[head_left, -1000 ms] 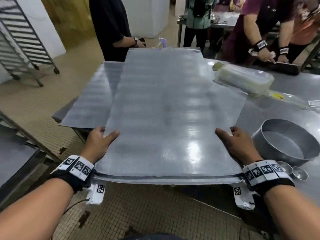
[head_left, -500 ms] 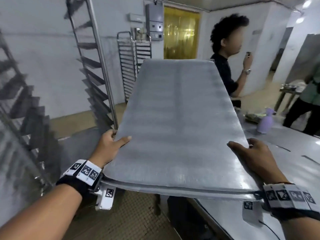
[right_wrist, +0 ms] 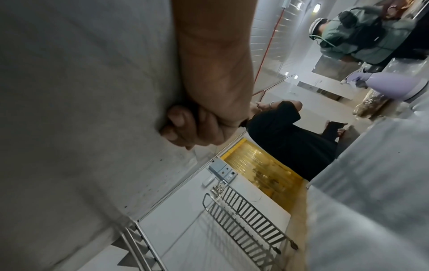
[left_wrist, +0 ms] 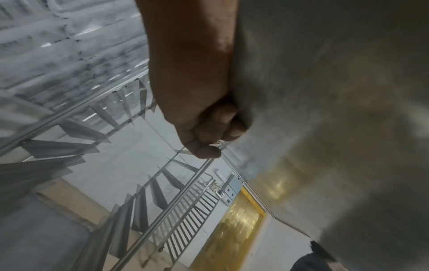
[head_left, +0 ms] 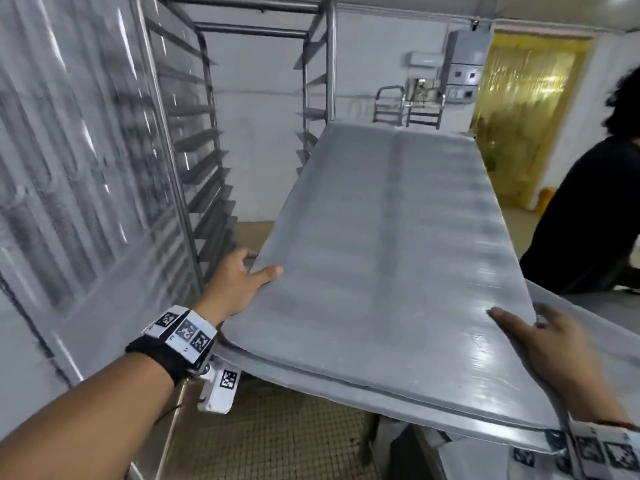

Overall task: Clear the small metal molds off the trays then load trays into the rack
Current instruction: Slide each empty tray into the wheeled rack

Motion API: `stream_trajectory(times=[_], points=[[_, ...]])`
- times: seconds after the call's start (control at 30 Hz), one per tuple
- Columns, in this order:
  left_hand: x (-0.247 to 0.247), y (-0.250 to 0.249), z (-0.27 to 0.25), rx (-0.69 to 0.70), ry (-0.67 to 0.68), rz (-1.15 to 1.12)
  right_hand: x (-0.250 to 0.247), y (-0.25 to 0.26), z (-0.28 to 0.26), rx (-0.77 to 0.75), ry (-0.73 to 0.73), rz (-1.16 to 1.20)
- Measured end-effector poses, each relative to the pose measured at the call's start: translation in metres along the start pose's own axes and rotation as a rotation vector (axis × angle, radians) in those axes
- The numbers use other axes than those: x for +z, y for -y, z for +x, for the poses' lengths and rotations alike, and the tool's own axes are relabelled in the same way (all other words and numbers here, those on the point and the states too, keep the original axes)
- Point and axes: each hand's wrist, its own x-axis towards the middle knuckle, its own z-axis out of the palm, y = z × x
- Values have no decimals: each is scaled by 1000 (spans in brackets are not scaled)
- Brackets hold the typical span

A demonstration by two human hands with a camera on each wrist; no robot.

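Observation:
I carry a stack of flat grey metal trays [head_left: 391,258] in the air, its far end tilted up. My left hand [head_left: 239,282] grips the stack's left edge, thumb on top and fingers curled beneath, as the left wrist view shows [left_wrist: 209,126]. My right hand [head_left: 540,344] grips the near right corner the same way, fingers curled under the tray [right_wrist: 185,126]. The tall steel rack [head_left: 207,161] with angled runners stands ahead to the left, its slots bare. No small molds show on the trays.
A loaded, blurred rack [head_left: 62,168] fills the far left. The steel table [head_left: 616,327] lies at right, with a person in black [head_left: 588,209] beside it. More racks [head_left: 408,109] stand at the back wall near a yellow strip curtain [head_left: 530,105]. Tiled floor lies below.
I lifted the tray stack off the table and swung left. The view went from the table to the open rack, which is now close ahead. Both grips held.

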Motion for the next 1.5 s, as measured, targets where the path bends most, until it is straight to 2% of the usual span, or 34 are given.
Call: stream_trajectory(times=[0.1,0.23,0.5,0.6,0.7,0.8,1.07,1.17,1.23,1.3,1.37,1.5], points=[[1,-6,-23,-1,-36,2,-9,-11,13,-44,54,-11],[-23,-7,-55,-19,-84,15,2,5,11,-66,103,26],[-80,2,-129,-106,-294,199,65,26,1,-73,353,127],[-97,8,-153,-151,-362,192,92,25,0,-46,448,162],[-110,19,-165,-192,-404,215,116,17,-1,-44,488,167],[-115,27,-170,-226,-429,227,132,9,1,41,524,195],[-124,52,-142,-280,-380,275,162,-9,20,99,543,138],[-126,62,-116,-280,-357,277,177,-13,36,105,536,122],[-129,70,-96,-284,-343,270,186,0,37,147,551,56],[-133,82,-76,-295,-332,254,196,14,34,96,544,18],[-137,96,-57,-302,-337,239,209,31,29,109,527,35],[-151,123,-16,-317,-344,223,256,1,63,114,512,34]])
